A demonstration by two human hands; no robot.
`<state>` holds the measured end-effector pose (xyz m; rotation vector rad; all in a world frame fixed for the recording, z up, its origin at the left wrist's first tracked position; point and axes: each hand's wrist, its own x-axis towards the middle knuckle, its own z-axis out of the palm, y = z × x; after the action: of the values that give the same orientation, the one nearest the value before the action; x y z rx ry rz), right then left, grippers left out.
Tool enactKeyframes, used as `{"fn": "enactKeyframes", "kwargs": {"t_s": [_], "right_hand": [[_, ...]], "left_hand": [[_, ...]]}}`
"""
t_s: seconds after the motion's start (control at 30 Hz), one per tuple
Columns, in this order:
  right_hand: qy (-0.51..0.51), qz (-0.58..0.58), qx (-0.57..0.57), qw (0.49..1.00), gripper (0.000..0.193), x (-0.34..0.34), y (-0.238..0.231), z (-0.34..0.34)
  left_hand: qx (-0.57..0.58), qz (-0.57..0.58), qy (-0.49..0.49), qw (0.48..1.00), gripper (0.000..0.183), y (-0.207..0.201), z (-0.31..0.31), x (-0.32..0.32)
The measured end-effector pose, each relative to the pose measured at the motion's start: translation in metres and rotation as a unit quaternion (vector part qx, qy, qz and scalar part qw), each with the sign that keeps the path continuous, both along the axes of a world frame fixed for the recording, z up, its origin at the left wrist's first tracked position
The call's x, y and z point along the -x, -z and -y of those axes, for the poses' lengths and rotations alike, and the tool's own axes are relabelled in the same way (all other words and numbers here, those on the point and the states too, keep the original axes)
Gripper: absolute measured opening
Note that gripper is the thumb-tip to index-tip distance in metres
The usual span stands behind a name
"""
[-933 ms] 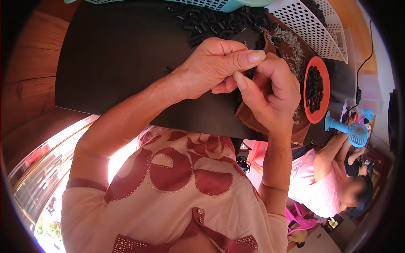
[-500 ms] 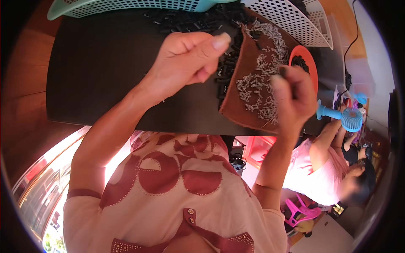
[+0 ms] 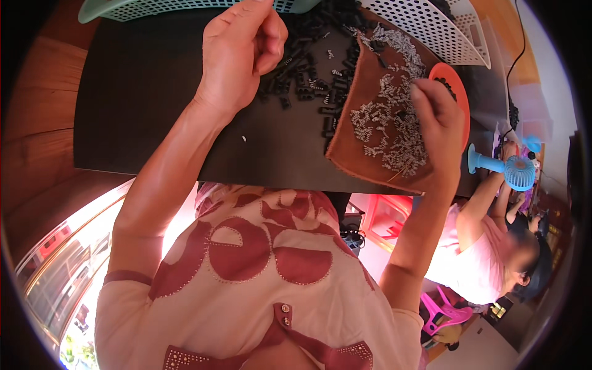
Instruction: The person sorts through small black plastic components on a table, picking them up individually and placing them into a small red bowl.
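Fingers curled, a worker's left hand [image 3: 239, 58] hides any hold near black tubular pieces [image 3: 303, 80]; the right hand [image 3: 441, 116], loosely bent, contents unclear, is over coil springs [image 3: 394, 92] strewn across brown cloth [image 3: 351, 153] on the counter [image 3: 148, 105]. The springs look light, springy and tangle-prone, best pinched mid-coil.

Bare left hand [image 3: 234, 58]: upper centre, curled fingers [image 3: 271, 40], topmost part at frame's top edge | bare left forearm [image 3: 166, 166]: slanting up from lower left | bare right hand [image 3: 443, 123]: upper right, bent fingers [image 3: 424, 102] toward upper left | bare right forearm [image 3: 419, 228]: rising steeply from lower right | hands well apart
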<state>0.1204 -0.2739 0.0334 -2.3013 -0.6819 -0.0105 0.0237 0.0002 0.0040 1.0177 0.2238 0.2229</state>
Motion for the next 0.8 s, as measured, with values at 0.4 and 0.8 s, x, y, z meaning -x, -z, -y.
{"fn": "enactKeyframes", "kwargs": {"t_s": [0.4,0.8], "right_hand": [[-0.199,0.121,0.071,0.97,0.009,-0.028,0.014,-0.071],[-0.224,0.15,0.173,0.947,0.018,-0.029,0.031,-0.105]], "left_hand": [[0.073,0.028,-0.072,0.994,0.043,0.009,-0.001,-0.019],[0.144,0.038,-0.076,0.986,0.042,0.01,0.0,-0.033]]}}
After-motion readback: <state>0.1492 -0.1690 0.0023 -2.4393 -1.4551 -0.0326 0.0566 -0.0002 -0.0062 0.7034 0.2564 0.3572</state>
